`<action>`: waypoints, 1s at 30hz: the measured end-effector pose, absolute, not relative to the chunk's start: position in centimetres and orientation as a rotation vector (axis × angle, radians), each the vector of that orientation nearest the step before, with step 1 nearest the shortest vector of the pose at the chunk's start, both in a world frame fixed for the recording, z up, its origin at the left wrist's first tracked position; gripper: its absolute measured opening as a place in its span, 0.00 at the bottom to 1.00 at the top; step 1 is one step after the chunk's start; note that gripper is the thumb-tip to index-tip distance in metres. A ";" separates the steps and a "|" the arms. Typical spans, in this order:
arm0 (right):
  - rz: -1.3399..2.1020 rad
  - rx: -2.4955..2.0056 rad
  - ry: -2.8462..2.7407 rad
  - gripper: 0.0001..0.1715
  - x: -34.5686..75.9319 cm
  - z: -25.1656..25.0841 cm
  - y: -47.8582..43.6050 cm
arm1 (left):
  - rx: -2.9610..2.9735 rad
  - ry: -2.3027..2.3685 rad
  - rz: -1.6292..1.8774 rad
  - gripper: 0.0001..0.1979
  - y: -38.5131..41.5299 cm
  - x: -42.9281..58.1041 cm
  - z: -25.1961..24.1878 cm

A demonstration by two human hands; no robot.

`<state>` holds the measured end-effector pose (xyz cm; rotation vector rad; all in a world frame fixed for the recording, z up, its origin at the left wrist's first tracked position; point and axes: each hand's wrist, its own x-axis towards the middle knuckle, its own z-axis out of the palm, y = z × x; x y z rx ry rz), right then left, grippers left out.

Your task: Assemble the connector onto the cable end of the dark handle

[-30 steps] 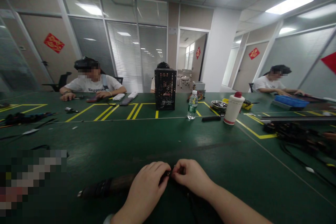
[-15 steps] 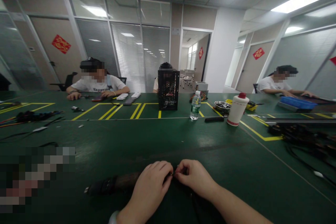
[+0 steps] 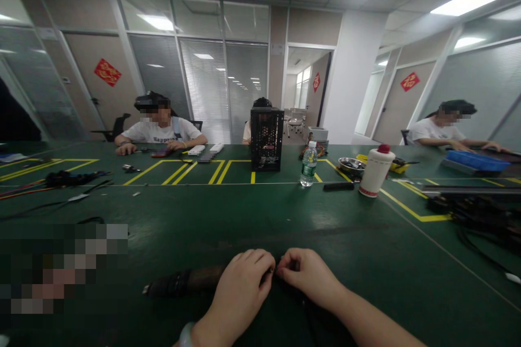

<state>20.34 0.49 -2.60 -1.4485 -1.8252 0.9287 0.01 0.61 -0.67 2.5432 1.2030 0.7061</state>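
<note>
My left hand [image 3: 246,287] is closed in a pinch above the green table [image 3: 171,238], its fingertips around something too small and dark to make out. Facing it, my right hand [image 3: 311,279] also pinches, thumb against forefinger, and what it holds is hidden. The fingertips of both hands nearly meet. A dark, rod-shaped tool [image 3: 185,281] with a metal tip lies on the table left of my left hand, which hides its right end. Below the right hand, a dark cable-like strip [image 3: 308,314] runs toward the front edge.
Beyond my hands stand a black perforated computer case [image 3: 266,141], a water bottle [image 3: 309,165] and a white red-capped bottle [image 3: 376,171]. Dark cables [image 3: 75,178] lie at left; a black tangle [image 3: 480,211] lies at right. Co-workers sit across the table, near a blue tray [image 3: 476,161].
The head view has turned slightly left, so the scene sits further right. Both hands keep their pinch, with the gap between their fingertips slightly wider.
</note>
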 end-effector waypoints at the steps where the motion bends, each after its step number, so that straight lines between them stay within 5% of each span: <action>1: 0.928 -1.449 -1.825 0.02 20.3 -2.5 0.4 | 2.536 1.206 0.709 0.11 0.6 0.0 -0.7; 30: 0.890 -1.457 -1.829 0.03 20.1 -2.5 0.4 | 2.541 1.208 0.692 0.11 0.4 0.0 -0.3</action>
